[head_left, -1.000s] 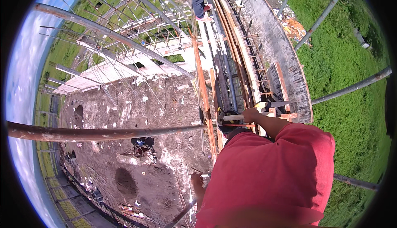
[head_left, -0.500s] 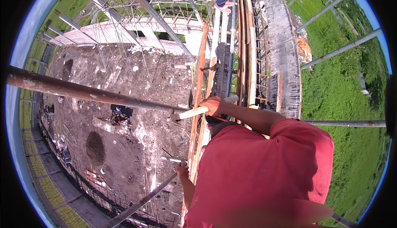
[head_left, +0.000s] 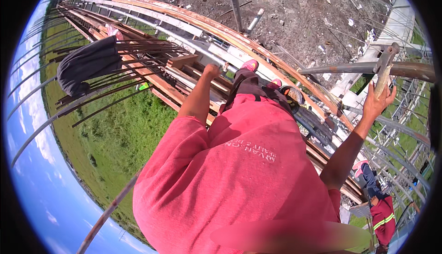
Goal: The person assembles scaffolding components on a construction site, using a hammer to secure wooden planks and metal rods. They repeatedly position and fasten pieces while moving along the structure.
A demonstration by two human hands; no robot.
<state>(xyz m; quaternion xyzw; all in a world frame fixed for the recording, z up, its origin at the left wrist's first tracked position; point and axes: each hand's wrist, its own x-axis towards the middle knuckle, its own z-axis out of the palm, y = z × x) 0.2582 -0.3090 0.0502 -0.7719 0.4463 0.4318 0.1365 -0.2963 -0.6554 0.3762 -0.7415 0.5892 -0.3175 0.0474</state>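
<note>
In my right hand (head_left: 378, 101) is a hammer (head_left: 383, 81), its wooden handle lying against the palm and its metal head pointing up. Some fingers of that hand are loosely spread around the handle. The hammer head is close to a thick rusty scaffold pipe (head_left: 416, 71). My left hand (head_left: 212, 71) is closed above the stacked boards, beside a small grey metal piece (head_left: 225, 67). What its fingers hold, if anything, is hidden. Below me, my pink shoes (head_left: 251, 65) stand among planks, next to a bucket-like container (head_left: 292, 93).
Long orange-brown boards (head_left: 258, 46) curve across the walkway. Steel bars jut out at left, with a dark cloth (head_left: 90, 65) draped over them. Dirt ground (head_left: 285, 5) lies far below, grass (head_left: 115, 139) on the other side. A co-worker (head_left: 383, 215) is at lower right.
My view and body have turned left, so the boards now run from upper left to lower right. My right hand has carried the hammer away from the boards, out to the right.
</note>
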